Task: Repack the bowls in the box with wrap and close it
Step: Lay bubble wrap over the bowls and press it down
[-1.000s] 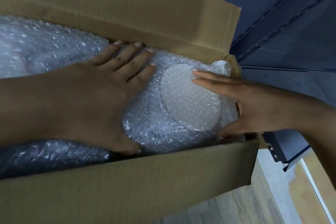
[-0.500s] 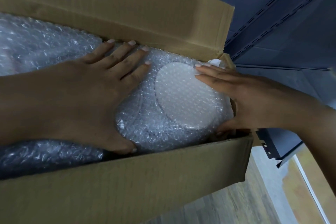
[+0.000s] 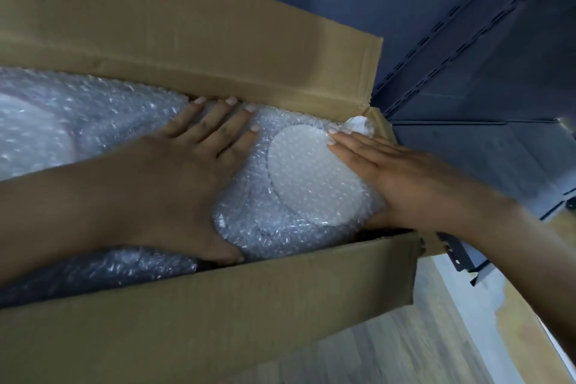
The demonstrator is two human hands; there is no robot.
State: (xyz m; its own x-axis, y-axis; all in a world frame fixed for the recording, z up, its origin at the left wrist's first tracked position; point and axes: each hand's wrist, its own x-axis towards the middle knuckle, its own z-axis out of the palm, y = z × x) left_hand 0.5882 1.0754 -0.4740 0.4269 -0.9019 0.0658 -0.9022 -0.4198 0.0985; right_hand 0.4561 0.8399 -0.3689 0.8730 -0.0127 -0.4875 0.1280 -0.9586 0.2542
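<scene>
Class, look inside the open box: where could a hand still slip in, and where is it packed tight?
One dark gap shows between the wrapped bowl and the near box wall, beside the left hand. Elsewhere it is crowded: bubble wrap fills the left, and the right hand covers the right end.

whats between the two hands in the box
In the head view, a bubble-wrapped bowl sits between the left hand and the right hand; both lie flat against its wrap, inside the box.
</scene>
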